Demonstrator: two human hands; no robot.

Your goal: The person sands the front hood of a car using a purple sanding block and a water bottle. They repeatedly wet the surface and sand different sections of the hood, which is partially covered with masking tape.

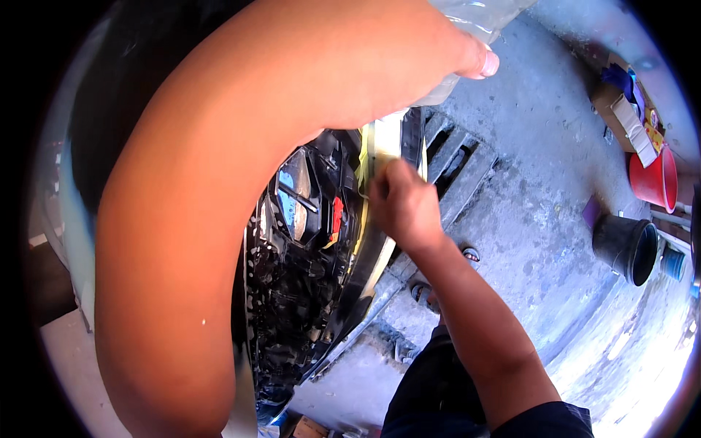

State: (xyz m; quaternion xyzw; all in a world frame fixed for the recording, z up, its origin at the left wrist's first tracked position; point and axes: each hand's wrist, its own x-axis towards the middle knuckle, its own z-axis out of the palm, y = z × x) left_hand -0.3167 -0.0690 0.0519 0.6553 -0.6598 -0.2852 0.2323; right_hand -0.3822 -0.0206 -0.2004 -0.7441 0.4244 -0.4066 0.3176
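Note:
My left forearm arcs up the picture to my left hand [475, 60], whose thumb presses on a clear plastic sheet [484, 16]; its other fingers are hidden. Below it, my right hand [404, 204] is curled closed, slightly blurred, against yellow masking tape [361, 164] along the edge of a black vehicle part [292, 306] with ribbed housings and a small red piece [336, 219]. I cannot make out what, if anything, is between the right fingers.
A concrete floor [540, 168] with a slatted drain grate [467, 164] lies beside the part. At the right are a red bucket [650, 182], a black bucket [613, 244] and cardboard boxes [617, 109]. My sandaled feet [427, 296] show below.

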